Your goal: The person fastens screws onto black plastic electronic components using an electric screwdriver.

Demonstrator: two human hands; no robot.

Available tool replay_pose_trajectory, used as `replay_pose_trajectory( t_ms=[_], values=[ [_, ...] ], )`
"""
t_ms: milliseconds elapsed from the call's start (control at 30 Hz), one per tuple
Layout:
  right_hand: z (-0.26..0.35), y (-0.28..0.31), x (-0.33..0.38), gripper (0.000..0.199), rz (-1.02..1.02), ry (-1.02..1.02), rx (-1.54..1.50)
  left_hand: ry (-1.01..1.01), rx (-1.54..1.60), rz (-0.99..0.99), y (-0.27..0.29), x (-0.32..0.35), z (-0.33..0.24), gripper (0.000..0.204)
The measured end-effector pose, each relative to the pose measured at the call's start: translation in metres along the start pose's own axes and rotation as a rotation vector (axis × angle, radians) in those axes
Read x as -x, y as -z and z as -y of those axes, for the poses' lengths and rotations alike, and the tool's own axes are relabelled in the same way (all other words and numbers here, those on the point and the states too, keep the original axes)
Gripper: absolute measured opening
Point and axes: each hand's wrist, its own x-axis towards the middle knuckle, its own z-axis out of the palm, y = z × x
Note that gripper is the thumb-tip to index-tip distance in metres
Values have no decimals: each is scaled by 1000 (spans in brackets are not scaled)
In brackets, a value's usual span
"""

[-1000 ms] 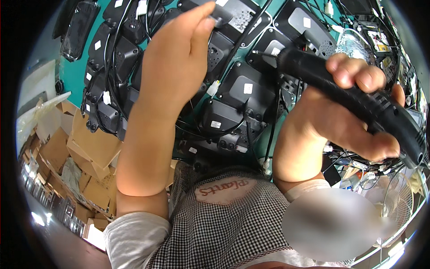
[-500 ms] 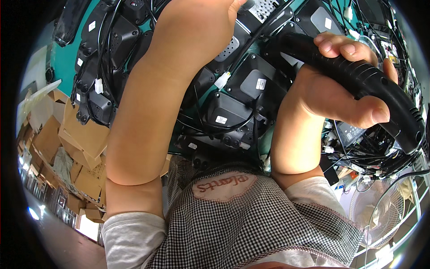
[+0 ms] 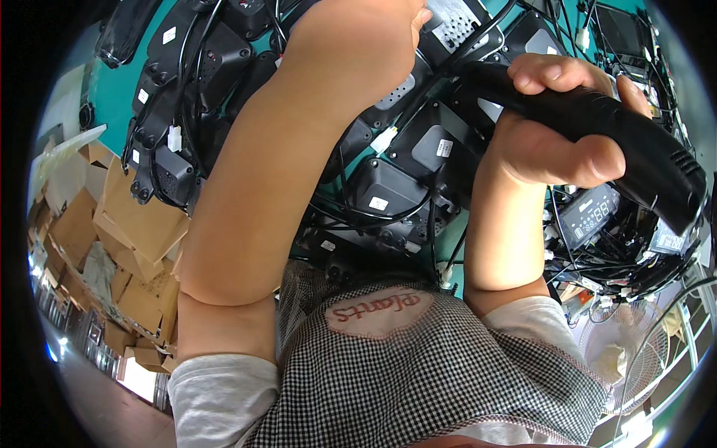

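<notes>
My right hand is wrapped round a long, curved black hand tool with vent slots at its right end. The thumb lies along the near side and the fingers reach over the far side. Its exact kind does not show. My left hand is at the top edge, over black plastic housings, beside a perforated metal plate. Its fingers are mostly cut off or hidden, so what they touch does not show. Below, between my forearms, lie a black housing with a white label, black cables and a white connector.
More black housings with cables cover the green table at the left. On the right are a display unit and tangled cables. Cardboard boxes are stacked at lower left; a fan stands at lower right.
The tool in my right hand has rolled in the grip and shifted slightly, with its left end a little lower. My left hand has moved slightly right.
</notes>
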Motion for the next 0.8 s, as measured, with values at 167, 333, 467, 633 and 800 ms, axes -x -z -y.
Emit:
replay_pose_trajectory(
  t_ms=[167, 333, 467, 633, 800],
  values=[
    [6, -12, -2, 66, -59, -54, -85, -206, 150, -248, -23, 6, 29, 19],
    [29, 2, -31, 62, -290, -148, -367, 517, 1808, 284, -25, 35, 78, 23],
    [63, 4, -51, 52, -236, -258, -408, 560, 2034, 158, 20, 49, 15, 51],
    [81, -15, -49, 66, 28, -269, -760, 457, 2042, 237, 26, 72, 11, 66],
    [82, -29, -40, 67, 46, -279, -698, 408, 2040, 265, 30, 88, 10, 68]
  ],
)
